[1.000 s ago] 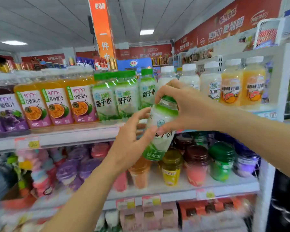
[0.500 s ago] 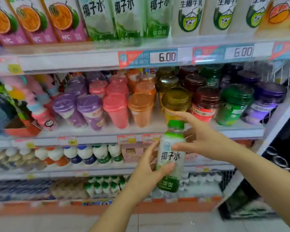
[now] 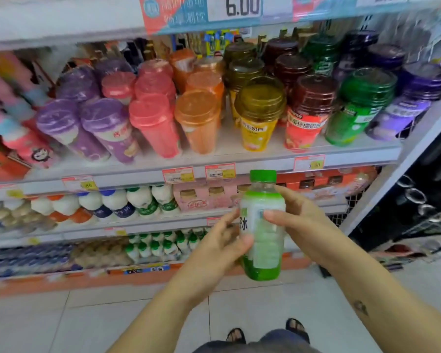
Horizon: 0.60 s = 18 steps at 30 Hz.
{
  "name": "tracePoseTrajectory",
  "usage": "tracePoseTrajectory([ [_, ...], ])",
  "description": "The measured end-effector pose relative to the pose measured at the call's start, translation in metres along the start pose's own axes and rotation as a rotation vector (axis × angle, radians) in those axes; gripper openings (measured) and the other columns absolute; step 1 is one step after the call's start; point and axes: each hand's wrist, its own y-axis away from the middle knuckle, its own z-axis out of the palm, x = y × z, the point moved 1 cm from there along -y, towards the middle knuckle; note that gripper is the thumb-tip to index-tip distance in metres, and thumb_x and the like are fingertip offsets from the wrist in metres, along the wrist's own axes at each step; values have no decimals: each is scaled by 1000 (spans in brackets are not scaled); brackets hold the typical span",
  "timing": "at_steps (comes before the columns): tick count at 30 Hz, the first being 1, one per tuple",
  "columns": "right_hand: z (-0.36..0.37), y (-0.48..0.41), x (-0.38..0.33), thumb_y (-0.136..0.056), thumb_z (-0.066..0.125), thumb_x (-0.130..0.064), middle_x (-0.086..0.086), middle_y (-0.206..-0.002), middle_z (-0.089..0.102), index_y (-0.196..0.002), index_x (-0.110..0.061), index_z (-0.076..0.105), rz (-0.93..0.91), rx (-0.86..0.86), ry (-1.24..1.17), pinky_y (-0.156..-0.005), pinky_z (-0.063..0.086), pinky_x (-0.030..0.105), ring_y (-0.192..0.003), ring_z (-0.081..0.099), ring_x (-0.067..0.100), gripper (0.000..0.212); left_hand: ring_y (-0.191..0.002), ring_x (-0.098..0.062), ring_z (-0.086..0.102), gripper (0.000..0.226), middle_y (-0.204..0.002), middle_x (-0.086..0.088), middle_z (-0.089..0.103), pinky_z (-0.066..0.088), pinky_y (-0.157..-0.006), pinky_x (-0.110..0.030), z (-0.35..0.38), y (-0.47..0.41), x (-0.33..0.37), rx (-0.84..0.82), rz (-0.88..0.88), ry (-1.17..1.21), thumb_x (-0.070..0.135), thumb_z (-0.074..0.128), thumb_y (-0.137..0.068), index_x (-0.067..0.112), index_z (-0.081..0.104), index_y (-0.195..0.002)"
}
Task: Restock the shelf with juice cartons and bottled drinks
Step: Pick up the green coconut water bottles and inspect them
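Bottle of coconut water, green-capped, was held upright in front of the person, apart from every shelf. Left hand gripped its lower half, thumb across the label; right hand clasped its upper half. Beyond stood the cup shelf, packed with lidded drink cups; farther up ran a price strip. By this evidence the bottle was not yet shelved, so its placing remained.

The shelf price tag reads "6.00"; the bottle shows "水".
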Motion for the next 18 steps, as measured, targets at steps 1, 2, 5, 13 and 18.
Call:
tracePoseTrajectory([
  [1, 1, 1, 0, -52, 88, -38, 8, -118, 68, -124, -17, 60, -14, 46, 47, -93, 50, 43, -110, 63, 28, 81, -122, -6, 54, 76, -138, 11, 52, 47, -102, -37, 4, 0, 2, 1, 37, -95, 44, 69, -79, 41, 29, -144],
  [2, 5, 3, 0, -51, 88, -35, 7, -115, 69, -122, -18, 61, -20, 98, 70, -91, 52, 42, -108, 65, 27, 78, -118, 0, 55, 74, -136, 15, 52, 49, -98, -31, 9, 0, 3, -2, 79, -155, 41, 67, -83, 47, 24, -144],
  [5, 17, 6, 0, -46, 93, -30, 8, -111, 69, -120, -17, 59, -11, 222, 91, -88, 55, 44, -101, 67, 26, 83, -114, 5, 55, 72, -135, 24, 49, 51, -92, -23, 20, -1, 2, 2, 149, -256, 36, 61, -90, 66, 12, -133],
  [13, 4, 11, -11, -76, 75, -33, -4, -95, 70, -105, -18, 65, 108, 76, -22, -81, 46, 28, -92, 64, 10, 34, -126, -24, 53, 86, -141, 3, 53, 50, -95, -41, -6, 3, -4, -256, -8, 289, 37, 78, -75, 43, 27, -144],
  [18, 6, 9, -4, -72, 76, -43, 20, -141, 48, -136, -16, 51, 170, -105, -196, -107, 30, 56, -131, 40, 44, 74, -126, -29, 53, 74, -139, -8, 54, 48, -97, -46, -5, 7, -1, -389, -58, 508, 31, 79, -76, 34, 40, -140],
])
